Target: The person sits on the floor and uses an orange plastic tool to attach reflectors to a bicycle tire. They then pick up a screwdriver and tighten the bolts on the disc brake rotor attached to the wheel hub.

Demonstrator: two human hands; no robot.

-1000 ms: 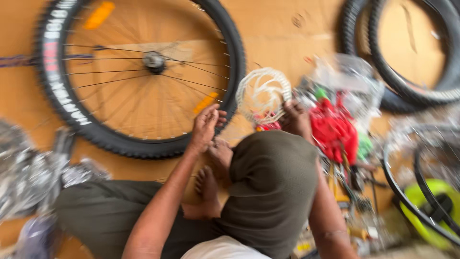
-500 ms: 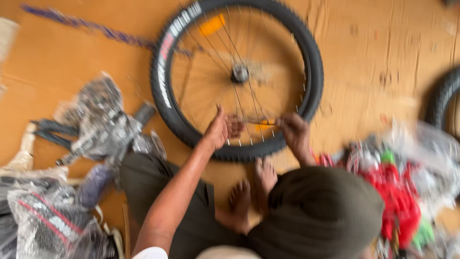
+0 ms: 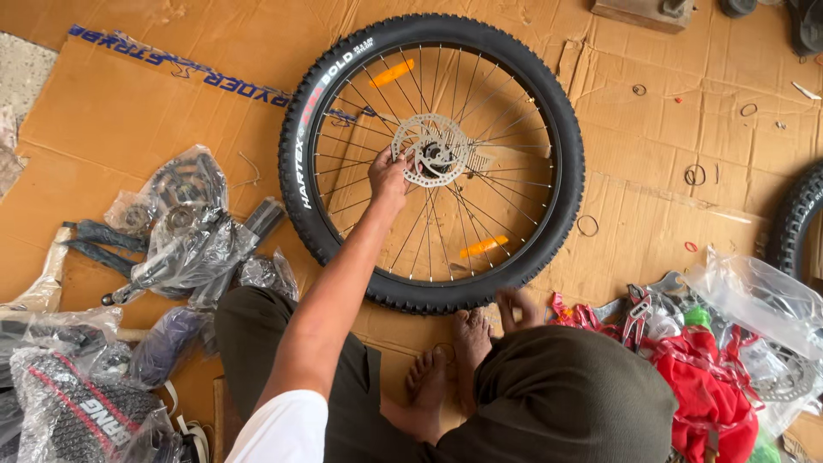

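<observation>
A brake disc [image 3: 431,152] was pinched at its edge by the left hand [image 3: 387,177], over the hub of a bicycle wheel [image 3: 431,160] laid flat on cardboard [image 3: 651,171]. The right hand [image 3: 517,307] was blurred below the tyre, and its grip could not be told.

Flattened brown cardboard [image 3: 129,129] covers the floor, with small rubber rings [image 3: 694,175] scattered toward two o'clock. At nine o'clock lie bicycle parts in clear plastic bags [image 3: 184,244], and a wrapped saddle [image 3: 81,411] sits at eight. A red cloth [image 3: 707,386] and more clear bags [image 3: 759,296] crowd four o'clock, where another tyre [image 3: 797,219] shows at three o'clock.
</observation>
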